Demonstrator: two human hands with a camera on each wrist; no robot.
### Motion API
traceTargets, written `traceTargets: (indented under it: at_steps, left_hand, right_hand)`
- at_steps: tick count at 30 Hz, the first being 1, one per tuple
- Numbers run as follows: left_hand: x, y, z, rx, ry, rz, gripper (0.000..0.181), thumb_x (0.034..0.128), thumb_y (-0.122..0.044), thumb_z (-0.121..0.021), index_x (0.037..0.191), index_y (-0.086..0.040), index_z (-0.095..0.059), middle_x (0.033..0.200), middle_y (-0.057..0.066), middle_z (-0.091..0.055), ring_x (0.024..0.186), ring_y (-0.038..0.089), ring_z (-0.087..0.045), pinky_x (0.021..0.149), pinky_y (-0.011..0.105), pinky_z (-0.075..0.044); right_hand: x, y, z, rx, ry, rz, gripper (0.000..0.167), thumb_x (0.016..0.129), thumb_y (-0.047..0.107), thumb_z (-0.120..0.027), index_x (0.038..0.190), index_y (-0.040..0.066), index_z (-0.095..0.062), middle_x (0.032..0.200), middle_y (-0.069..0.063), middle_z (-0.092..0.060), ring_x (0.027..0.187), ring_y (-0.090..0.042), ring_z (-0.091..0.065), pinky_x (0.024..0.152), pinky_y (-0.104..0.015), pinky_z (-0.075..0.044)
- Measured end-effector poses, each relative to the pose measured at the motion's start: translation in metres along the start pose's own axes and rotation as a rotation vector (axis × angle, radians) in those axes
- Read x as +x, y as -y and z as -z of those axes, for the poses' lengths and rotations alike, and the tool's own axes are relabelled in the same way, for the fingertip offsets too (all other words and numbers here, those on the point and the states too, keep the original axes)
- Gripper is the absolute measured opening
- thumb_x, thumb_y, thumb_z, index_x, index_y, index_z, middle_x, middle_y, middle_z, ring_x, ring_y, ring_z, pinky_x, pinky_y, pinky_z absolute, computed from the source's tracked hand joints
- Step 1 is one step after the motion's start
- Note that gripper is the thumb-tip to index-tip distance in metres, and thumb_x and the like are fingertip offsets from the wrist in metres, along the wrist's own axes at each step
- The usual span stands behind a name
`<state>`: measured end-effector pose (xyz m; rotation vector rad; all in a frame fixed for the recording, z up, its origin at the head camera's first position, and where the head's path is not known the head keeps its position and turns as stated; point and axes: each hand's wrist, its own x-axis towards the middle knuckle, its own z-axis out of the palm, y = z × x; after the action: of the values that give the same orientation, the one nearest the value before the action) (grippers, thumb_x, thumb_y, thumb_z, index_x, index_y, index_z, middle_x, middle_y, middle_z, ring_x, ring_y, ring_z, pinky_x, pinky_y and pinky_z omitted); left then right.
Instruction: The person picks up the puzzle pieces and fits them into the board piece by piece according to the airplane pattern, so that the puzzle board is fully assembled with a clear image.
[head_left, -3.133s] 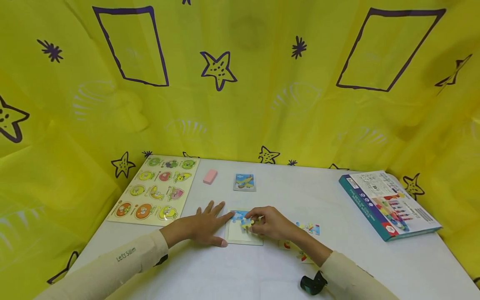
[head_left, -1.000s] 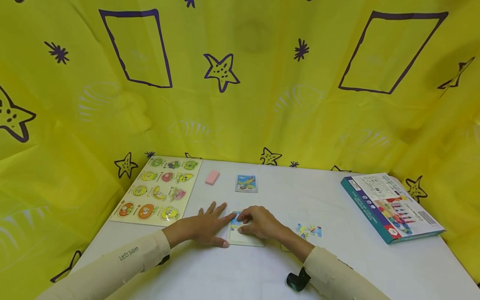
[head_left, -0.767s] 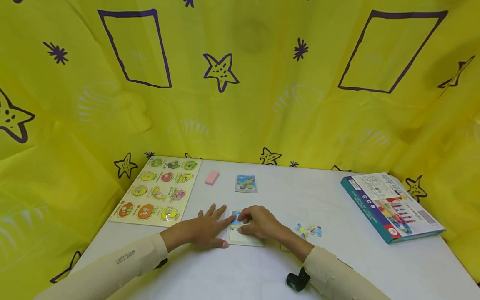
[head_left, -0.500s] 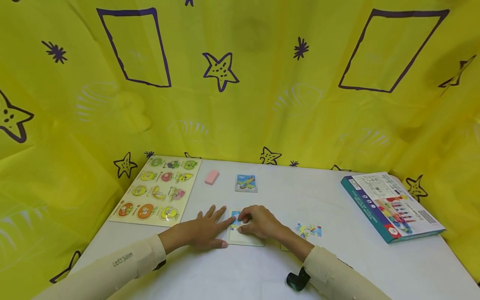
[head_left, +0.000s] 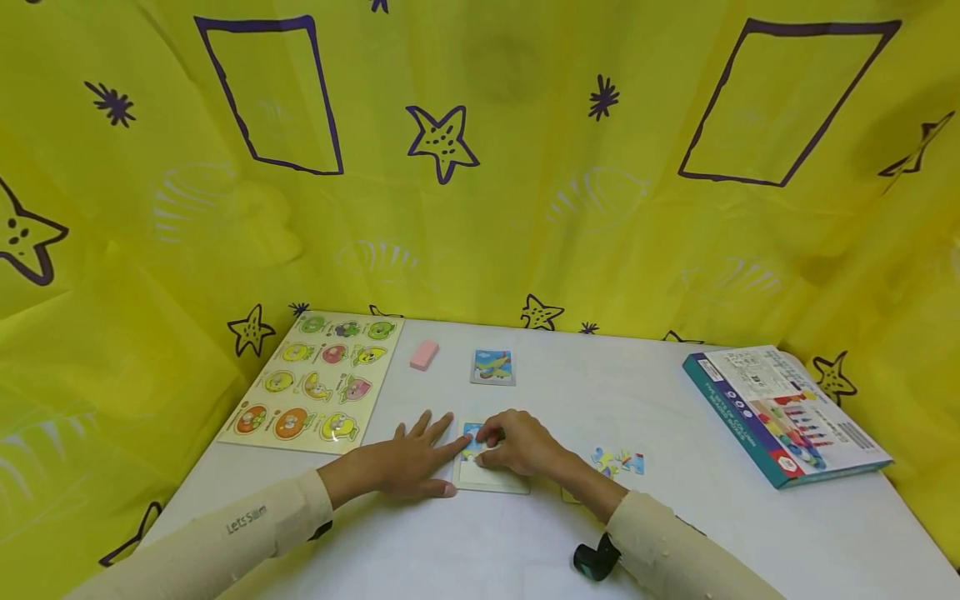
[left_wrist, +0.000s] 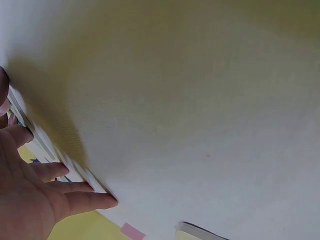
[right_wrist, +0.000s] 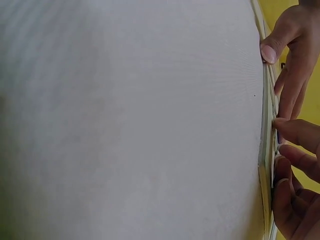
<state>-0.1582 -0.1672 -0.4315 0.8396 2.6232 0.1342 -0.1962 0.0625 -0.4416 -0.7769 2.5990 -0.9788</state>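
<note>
A small puzzle board (head_left: 491,478) lies flat on the table, its upper left part filled with blue puzzle pieces (head_left: 472,428). From the left, my left hand (head_left: 412,462) lies spread, its straight index finger touching the board's pieces. My right hand (head_left: 521,446) is over the board's right side, thumb and fingers curled at a puzzle piece that they mostly cover. In the right wrist view, the fingertips of the right hand (right_wrist: 300,165) meet the board's surface, seen edge-on. The left wrist view shows the left hand (left_wrist: 30,195) with fingers apart.
Loose puzzle pieces (head_left: 630,461) lie beside my right forearm. Behind the board are a finished airplane puzzle (head_left: 492,367) and a pink block (head_left: 424,355). A fruit board (head_left: 311,383) stands left, a flat box (head_left: 783,412) right. A yellow curtain (head_left: 495,233) encloses the table.
About three seconds ago my right hand held a yellow-and-blue puzzle piece above the board; it has since moved slightly left and down onto it. Over the last second both hands stay nearly still.
</note>
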Motion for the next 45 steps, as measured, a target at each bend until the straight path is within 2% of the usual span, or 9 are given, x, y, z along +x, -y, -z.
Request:
traceTargets:
  at_steps: [9, 15, 19, 23, 28, 32, 40, 45]
  left_hand:
    - [0.000, -0.001, 0.002, -0.010, -0.003, -0.007, 0.078, 0.0971, -0.064, -0.049, 0.161, -0.025, -0.025, 0.167, 0.020, -0.014, 0.149, 0.054, -0.015, 0.108, 0.073, -0.029]
    - [0.000, -0.001, 0.001, -0.020, -0.001, -0.005, 0.077, 0.0977, -0.063, -0.049, 0.161, -0.025, -0.025, 0.167, 0.020, -0.013, 0.149, 0.055, -0.014, 0.108, 0.074, -0.028]
    - [-0.001, -0.001, 0.000, -0.027, -0.006, -0.009, 0.077, 0.0977, -0.062, -0.049, 0.161, -0.024, -0.025, 0.167, 0.021, -0.013, 0.149, 0.055, -0.014, 0.108, 0.074, -0.028]
    - [-0.001, -0.001, -0.002, -0.031, -0.015, -0.011, 0.077, 0.0976, -0.063, -0.049, 0.161, -0.024, -0.025, 0.167, 0.020, -0.013, 0.149, 0.055, -0.014, 0.108, 0.074, -0.028]
    - [-0.001, -0.001, -0.001, -0.022, -0.020, -0.006, 0.077, 0.0976, -0.062, -0.050, 0.161, -0.025, -0.026, 0.167, 0.020, -0.014, 0.149, 0.054, -0.015, 0.108, 0.074, -0.028]
    - [-0.003, -0.003, 0.001, -0.019, -0.019, -0.004, 0.076, 0.0980, -0.061, -0.050, 0.160, -0.024, -0.027, 0.167, 0.021, -0.015, 0.149, 0.054, -0.015, 0.109, 0.074, -0.027]
    - [-0.003, -0.003, 0.001, -0.025, -0.018, -0.003, 0.076, 0.0978, -0.060, -0.051, 0.160, -0.024, -0.027, 0.167, 0.020, -0.015, 0.150, 0.053, -0.015, 0.109, 0.073, -0.027]
    - [-0.003, -0.003, 0.000, -0.037, -0.019, -0.005, 0.077, 0.0974, -0.060, -0.052, 0.160, -0.023, -0.027, 0.167, 0.020, -0.015, 0.150, 0.053, -0.015, 0.109, 0.074, -0.027]
  right_hand:
    - [-0.002, 0.001, 0.000, -0.028, -0.027, 0.001, 0.021, 0.079, 0.019, -0.086, 0.098, 0.011, -0.079, 0.082, 0.008, -0.067, 0.077, -0.007, -0.057, 0.069, -0.025, -0.046]
    - [-0.003, 0.001, 0.001, -0.026, -0.016, 0.007, 0.022, 0.080, 0.019, -0.085, 0.099, 0.011, -0.080, 0.090, 0.005, -0.072, 0.085, -0.009, -0.061, 0.076, -0.029, -0.051]
    - [-0.004, -0.002, 0.005, -0.015, 0.007, 0.038, 0.022, 0.083, 0.021, -0.083, 0.102, 0.010, -0.079, 0.095, 0.003, -0.073, 0.089, -0.012, -0.063, 0.081, -0.032, -0.052]
    - [-0.009, -0.010, 0.013, 0.023, 0.007, 0.100, 0.021, 0.088, 0.020, -0.078, 0.105, 0.009, -0.076, 0.091, 0.006, -0.069, 0.086, -0.012, -0.060, 0.078, -0.028, -0.050]
    - [-0.021, -0.025, 0.032, 0.058, -0.020, 0.143, 0.020, 0.092, 0.021, -0.074, 0.108, 0.009, -0.075, 0.091, 0.007, -0.067, 0.070, -0.007, -0.054, 0.065, -0.023, -0.047]
    - [-0.034, -0.038, 0.050, 0.092, -0.028, 0.138, 0.023, 0.093, 0.019, -0.073, 0.111, 0.006, -0.074, 0.096, 0.000, -0.067, 0.058, -0.005, -0.051, 0.055, -0.022, -0.047]
    - [-0.064, -0.063, 0.078, 0.104, -0.031, 0.054, 0.028, 0.093, 0.026, -0.074, 0.115, 0.008, -0.072, 0.102, -0.002, -0.067, 0.065, -0.009, -0.055, 0.056, -0.022, -0.047]
    - [-0.081, -0.079, 0.089, 0.107, -0.033, 0.046, 0.028, 0.092, 0.024, -0.075, 0.114, 0.008, -0.072, 0.106, -0.007, -0.068, 0.066, -0.009, -0.056, 0.056, -0.020, -0.045]
